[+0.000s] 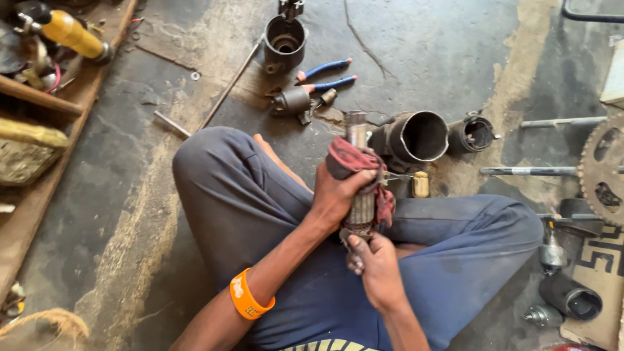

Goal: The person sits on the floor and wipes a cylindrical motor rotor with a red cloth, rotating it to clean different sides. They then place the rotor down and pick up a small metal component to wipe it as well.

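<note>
Our left hand point(338, 192) clenches a red rag point(354, 161) around the upright motor armature point(359, 172) above our lap, rubbing it clean, while our right hand point(372, 260) grips its lower end, probably steadying it.

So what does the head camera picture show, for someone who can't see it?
A person sits cross-legged on a stained concrete floor, left hand wrapping a red rag around a ribbed metal cylinder while the right hand grips its lower end. Dark metal housings, blue-handled pliers and a sprocket lie around.
</note>
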